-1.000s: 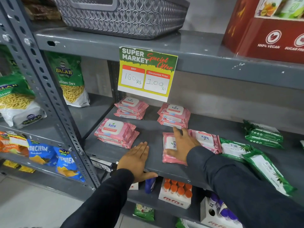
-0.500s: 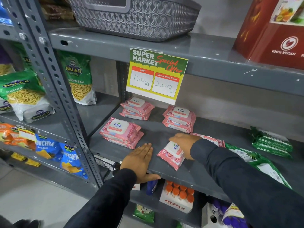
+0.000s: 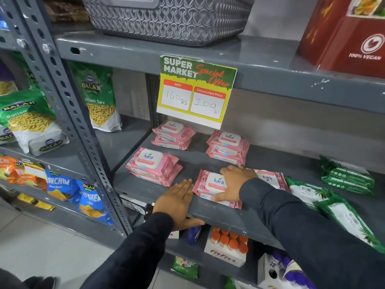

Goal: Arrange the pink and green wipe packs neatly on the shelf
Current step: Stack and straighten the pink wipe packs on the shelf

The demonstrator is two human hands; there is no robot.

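Observation:
On the grey shelf three small stacks of pink wipe packs stand: front left, back left and back middle. My right hand grips one pink pack lying flat near the front edge. Another pink pack lies turned round just behind my right wrist. Green wipe packs lie loose and slanted at the right, with a green stack further back. My left hand rests flat on the shelf's front edge, thumb under the lip, holding nothing.
A price sign hangs from the shelf above. A grey basket and a red box stand on that upper shelf. Snack bags fill the left rack beyond a perforated upright. Bottles in a box sit below.
My right hand lifted the pink pack, turned it round and set it flat near the front edge, label facing me. My left hand stayed on the shelf edge.

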